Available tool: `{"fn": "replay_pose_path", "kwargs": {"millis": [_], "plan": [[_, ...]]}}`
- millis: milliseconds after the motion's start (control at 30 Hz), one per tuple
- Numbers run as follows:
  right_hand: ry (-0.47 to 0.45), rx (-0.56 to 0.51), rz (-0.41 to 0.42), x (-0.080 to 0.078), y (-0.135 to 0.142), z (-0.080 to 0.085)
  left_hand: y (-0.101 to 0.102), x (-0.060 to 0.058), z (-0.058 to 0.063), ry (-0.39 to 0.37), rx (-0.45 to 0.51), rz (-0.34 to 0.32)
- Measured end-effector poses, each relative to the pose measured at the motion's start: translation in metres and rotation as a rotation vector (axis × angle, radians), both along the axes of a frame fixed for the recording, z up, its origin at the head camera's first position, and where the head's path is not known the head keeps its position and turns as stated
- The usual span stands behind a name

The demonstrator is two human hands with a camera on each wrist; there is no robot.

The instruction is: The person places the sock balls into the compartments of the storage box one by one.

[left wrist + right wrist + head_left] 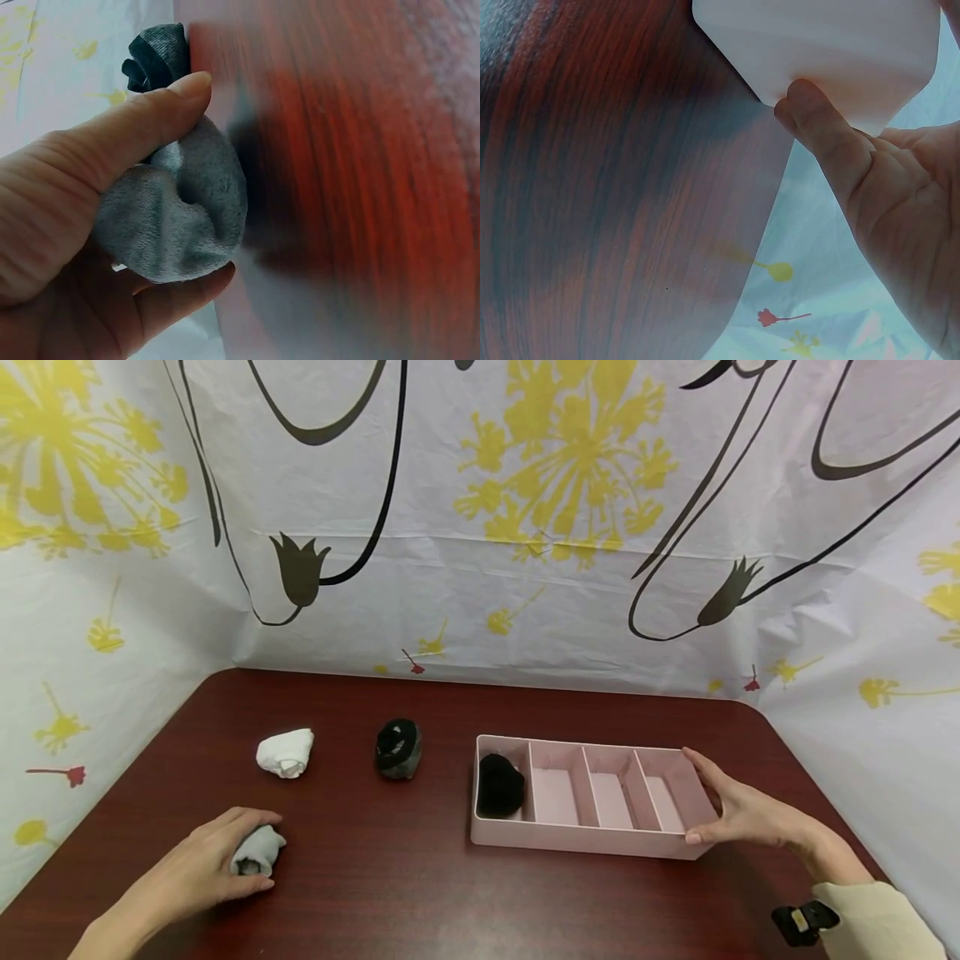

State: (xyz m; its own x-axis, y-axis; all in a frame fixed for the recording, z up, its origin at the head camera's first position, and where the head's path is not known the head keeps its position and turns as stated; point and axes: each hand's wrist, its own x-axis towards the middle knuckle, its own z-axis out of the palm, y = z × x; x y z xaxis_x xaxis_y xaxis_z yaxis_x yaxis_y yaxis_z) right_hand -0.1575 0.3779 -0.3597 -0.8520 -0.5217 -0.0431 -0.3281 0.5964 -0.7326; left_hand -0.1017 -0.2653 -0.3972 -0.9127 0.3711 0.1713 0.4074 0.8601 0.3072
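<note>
Two half-curled hands (pixel 197 864) (pixel 753 812) round bundle (pixel 257 850), box (pixel 585 840)

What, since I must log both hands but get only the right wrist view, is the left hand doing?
Observer: The left hand holds a grey cloth bundle between thumb and fingers.
Operator: I see the right hand on the outside of a pale box. What is inside it?
Observer: The head view shows a black bundle in the leftmost of its four compartments.
Operator: Is anything else lying on the table, outside the box and away from the hands?
Observer: Yes, a white bundle and a dark bundle lie apart from each other, to the left of the box in the head view.
</note>
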Motion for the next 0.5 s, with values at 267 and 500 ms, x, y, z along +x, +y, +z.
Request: {"fn": "replay_pose_path", "kwargs": {"millis": [267,500], "plan": [[0.013,0.024,-0.014,0.0,0.0,0.0,0.003,0.0,-0.001,0.087,0.042,-0.015],[0.032,0.069,-0.023,0.0,0.001,0.001,0.019,-0.003,0.008,0.142,0.096,-0.051]]}}
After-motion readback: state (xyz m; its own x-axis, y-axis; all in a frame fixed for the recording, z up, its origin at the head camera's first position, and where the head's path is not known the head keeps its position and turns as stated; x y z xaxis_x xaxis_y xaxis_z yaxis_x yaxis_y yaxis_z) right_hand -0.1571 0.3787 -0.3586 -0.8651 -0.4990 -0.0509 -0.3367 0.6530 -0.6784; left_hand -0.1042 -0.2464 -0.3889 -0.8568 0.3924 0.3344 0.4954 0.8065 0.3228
